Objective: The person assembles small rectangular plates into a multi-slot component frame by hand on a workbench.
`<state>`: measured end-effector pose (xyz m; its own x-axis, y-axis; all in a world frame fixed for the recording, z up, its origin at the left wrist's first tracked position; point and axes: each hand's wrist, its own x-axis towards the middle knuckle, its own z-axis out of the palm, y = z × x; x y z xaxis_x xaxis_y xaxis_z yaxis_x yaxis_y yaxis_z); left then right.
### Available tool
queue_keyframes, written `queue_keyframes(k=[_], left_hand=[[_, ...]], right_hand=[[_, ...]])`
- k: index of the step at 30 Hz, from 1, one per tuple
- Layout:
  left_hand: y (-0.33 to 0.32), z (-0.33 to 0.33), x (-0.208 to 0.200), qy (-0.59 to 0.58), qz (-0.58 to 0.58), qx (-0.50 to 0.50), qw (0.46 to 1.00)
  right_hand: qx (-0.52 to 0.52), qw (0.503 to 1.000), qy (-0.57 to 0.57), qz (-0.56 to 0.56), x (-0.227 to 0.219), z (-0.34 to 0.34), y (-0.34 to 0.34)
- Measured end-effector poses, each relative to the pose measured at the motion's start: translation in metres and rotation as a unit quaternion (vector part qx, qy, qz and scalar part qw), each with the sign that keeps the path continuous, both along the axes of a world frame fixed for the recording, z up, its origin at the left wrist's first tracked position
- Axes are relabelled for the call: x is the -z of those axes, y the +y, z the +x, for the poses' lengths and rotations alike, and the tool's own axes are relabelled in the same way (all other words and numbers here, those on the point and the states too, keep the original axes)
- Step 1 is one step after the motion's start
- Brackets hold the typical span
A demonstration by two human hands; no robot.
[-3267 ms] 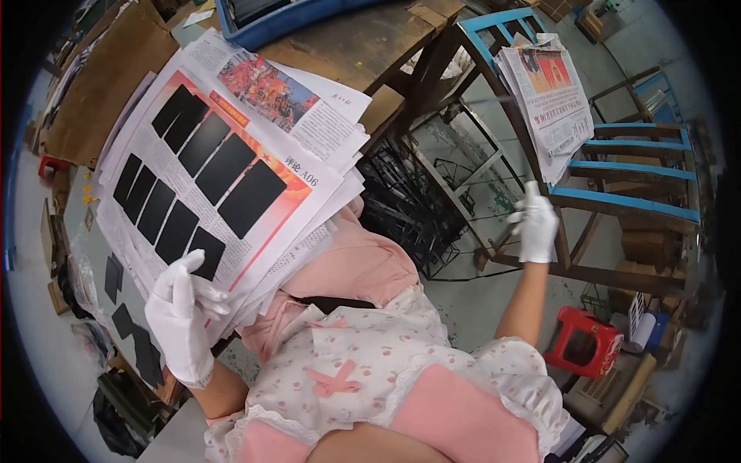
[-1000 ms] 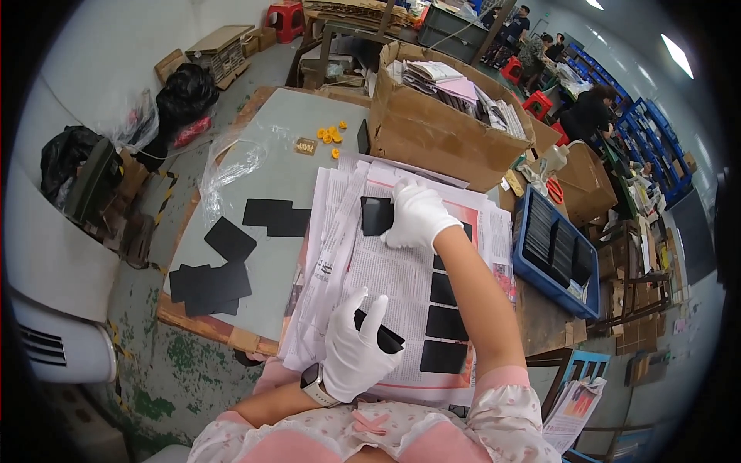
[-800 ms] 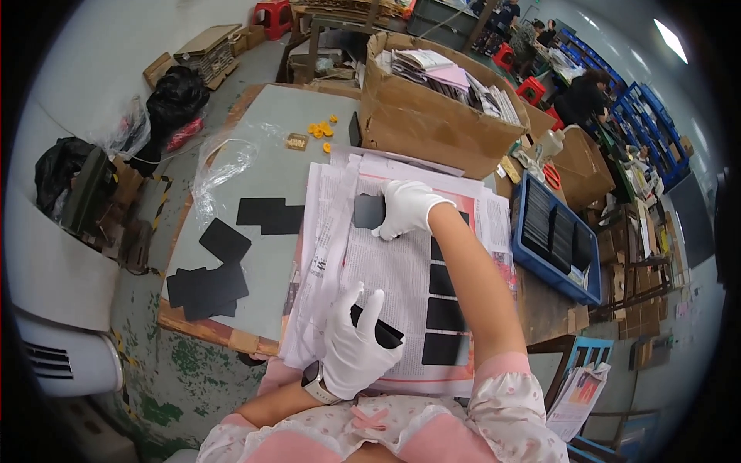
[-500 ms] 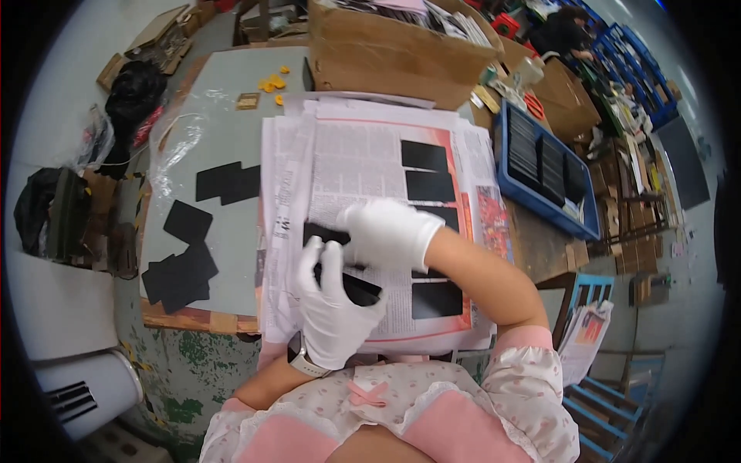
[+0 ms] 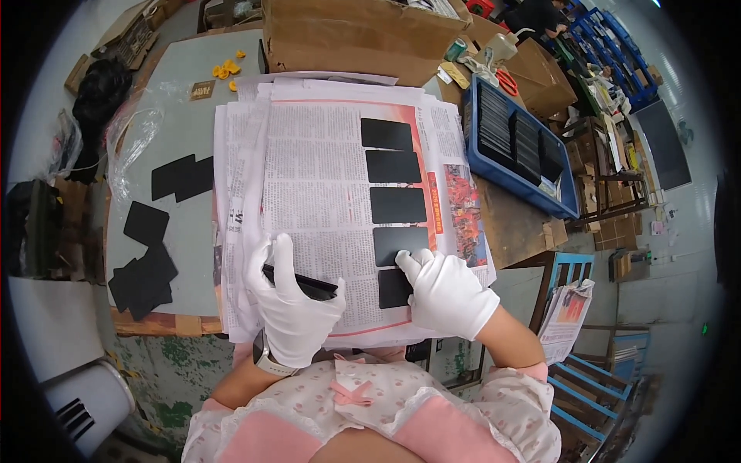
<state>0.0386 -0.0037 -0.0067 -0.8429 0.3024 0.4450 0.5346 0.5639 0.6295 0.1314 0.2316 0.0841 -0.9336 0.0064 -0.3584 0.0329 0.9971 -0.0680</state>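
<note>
My left hand [image 5: 297,309], in a white glove, holds a small stack of thin black cards [image 5: 309,286] on edge between thumb and fingers. To its right, several flat black cards [image 5: 398,205] lie in a column on a newspaper sheet [image 5: 309,185]. My right hand [image 5: 451,293], also gloved in white, is at the near end of that column. Its fingertips are pinched together at the upper right corner of the nearest card [image 5: 394,288], beside the lower edge of the card above it. The glove covers part of that nearest card's right side.
Loose black cards [image 5: 147,224] lie on the grey tabletop at left. A blue tray [image 5: 467,127] of upright dark sheets stands at right. A cardboard box [image 5: 355,38] blocks the far side, with small yellow pieces [image 5: 226,69] left of it. A blue chair [image 5: 590,386] stands at near right.
My right hand has moved away from the left hand's stack, rightward and nearer, to the column's near end. The left hand keeps its stack. The whole view has shifted slightly.
</note>
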Motion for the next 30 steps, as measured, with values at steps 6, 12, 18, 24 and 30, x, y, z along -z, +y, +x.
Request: queue_keyframes(k=[6, 12, 18, 24, 30], left_hand=[[-0.001, -0.005, 0.0, 0.01, 0.008, 0.009, 1.0], [0.0, -0.004, 0.002, 0.008, 0.022, 0.01, 1.0], [-0.002, -0.006, 0.0, 0.007, 0.023, 0.01, 1.0], [-0.002, -0.008, 0.001, 0.023, 0.04, 0.018, 0.999], [-0.007, -0.007, 0.001, 0.014, 0.044, 0.031, 0.998]], right_hand=[[0.009, 0.997, 0.081, -0.013, -0.019, -0.024, 0.01], [-0.039, 0.996, 0.006, 0.077, -0.003, -0.063, 0.017], [-0.051, 0.993, -0.018, 0.103, -0.004, -0.079, 0.024], [-0.014, 0.995, 0.007, 0.097, 0.003, -0.12, 0.04], [-0.04, 0.986, 0.142, 0.072, 0.009, -0.143, 0.062]])
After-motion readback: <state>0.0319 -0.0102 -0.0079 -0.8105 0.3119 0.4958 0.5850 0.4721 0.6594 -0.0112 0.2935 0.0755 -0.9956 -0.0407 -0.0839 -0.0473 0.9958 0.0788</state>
